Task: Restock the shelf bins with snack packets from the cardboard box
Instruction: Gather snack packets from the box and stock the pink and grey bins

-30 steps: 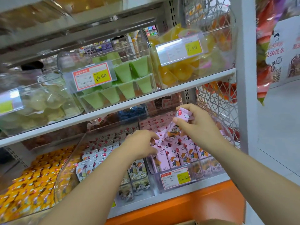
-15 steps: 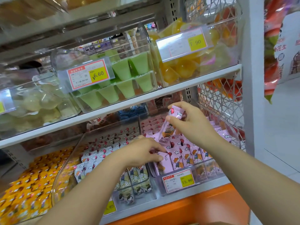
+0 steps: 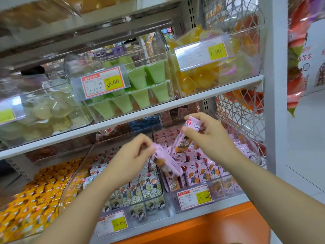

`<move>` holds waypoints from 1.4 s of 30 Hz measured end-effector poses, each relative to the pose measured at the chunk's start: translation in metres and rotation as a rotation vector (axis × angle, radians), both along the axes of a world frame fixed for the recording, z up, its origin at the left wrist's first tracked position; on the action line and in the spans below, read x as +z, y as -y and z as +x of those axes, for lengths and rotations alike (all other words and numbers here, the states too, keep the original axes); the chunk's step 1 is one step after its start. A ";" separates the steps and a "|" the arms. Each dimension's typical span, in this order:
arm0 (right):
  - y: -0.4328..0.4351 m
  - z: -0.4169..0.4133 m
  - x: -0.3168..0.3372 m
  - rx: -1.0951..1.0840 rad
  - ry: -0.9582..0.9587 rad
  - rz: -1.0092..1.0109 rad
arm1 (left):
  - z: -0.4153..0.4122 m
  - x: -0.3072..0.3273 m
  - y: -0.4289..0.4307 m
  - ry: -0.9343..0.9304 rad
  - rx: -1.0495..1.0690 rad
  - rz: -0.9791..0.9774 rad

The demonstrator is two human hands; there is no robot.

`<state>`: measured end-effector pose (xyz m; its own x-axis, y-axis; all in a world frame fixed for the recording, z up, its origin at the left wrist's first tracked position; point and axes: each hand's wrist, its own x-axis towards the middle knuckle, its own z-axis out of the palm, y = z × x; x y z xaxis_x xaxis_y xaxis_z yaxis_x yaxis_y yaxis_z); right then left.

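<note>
Placing step: the left hand [image 3: 130,159] had its fingers clamped on one pink packet [image 3: 164,160] and the right hand [image 3: 211,138] pinched a second packet [image 3: 182,143]. Next, both likely needed slotting into the bin [image 3: 255,150] below the fingers.

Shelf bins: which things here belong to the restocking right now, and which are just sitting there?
In the job:
left hand, pinching a pink snack packet
right hand, holding a second pink snack packet
clear plastic bin of pink packets below them

Just there:
green jelly cups
orange jelly cups
yellow packets
</note>
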<state>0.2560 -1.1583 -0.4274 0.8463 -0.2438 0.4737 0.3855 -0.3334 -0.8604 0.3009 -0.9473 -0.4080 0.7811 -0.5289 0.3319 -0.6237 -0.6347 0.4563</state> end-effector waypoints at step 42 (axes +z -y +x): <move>0.018 0.019 -0.029 -0.009 -0.139 -0.259 | 0.023 -0.035 0.065 0.003 0.222 0.547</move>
